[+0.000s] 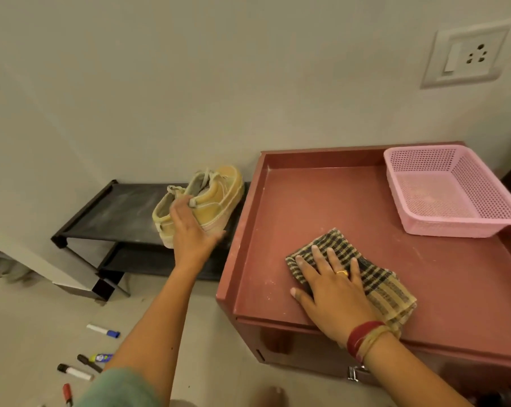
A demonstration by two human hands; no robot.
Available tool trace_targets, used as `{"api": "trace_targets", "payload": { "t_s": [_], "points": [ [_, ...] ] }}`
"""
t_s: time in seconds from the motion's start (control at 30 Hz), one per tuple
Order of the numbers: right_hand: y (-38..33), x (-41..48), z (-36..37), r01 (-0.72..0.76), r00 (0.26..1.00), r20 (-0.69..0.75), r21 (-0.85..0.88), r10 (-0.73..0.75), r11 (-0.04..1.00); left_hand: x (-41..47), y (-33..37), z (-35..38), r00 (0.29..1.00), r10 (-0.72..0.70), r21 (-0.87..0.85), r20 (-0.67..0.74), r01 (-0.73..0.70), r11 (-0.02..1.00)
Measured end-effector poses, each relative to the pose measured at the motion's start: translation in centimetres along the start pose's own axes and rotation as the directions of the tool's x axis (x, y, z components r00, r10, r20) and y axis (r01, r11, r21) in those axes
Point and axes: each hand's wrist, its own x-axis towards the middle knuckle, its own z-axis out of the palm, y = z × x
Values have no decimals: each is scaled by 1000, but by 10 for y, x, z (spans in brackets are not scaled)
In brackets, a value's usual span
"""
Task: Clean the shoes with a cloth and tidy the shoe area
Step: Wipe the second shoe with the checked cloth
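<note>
On the red table (322, 207), the right hand (333, 292) presses the checked cloth (392, 295) flat with spread fingers, seemingly ready for wiping, while left of the table the left hand (192, 233) grips the tan shoes (219, 201).

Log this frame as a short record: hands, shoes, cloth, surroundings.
left hand: grips the pair of yellow shoes
shoes: tilted over top shelf of the black shoe rack; resting or lifted unclear
right hand: flat, fingers straight, on the checked cloth
cloth: lies on the red cabinet top
basket: pink, back right of cabinet top
floor: markers scattered, lower left
</note>
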Motion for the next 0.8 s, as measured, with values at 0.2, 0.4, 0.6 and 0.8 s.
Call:
{"api": "trace_targets", "payload": {
  "t_s": [0.2, 0.4, 0.6, 0.8],
  "points": [
    [2, 0, 0, -4, 1000, -4, 13, 4, 1000, -24, -21, 19, 990, -105, -34, 92, 109, 993],
    [-2, 0, -1, -13, 1000, -12, -8, 13, 1000, -20, -28, 14, 996, -15, -54, 86, 20, 998],
    [-3, 0, -1, -27, 1000, -10, -16, 26, 1000, -5, -22, 19, 997, -50, -99, 52, 55, 994],
    [-3, 1, 1, -14, 1000, -9, -26, 14, 1000, -5, -32, 32, 993, -56, -95, 106, 66, 993]
  ]
}}
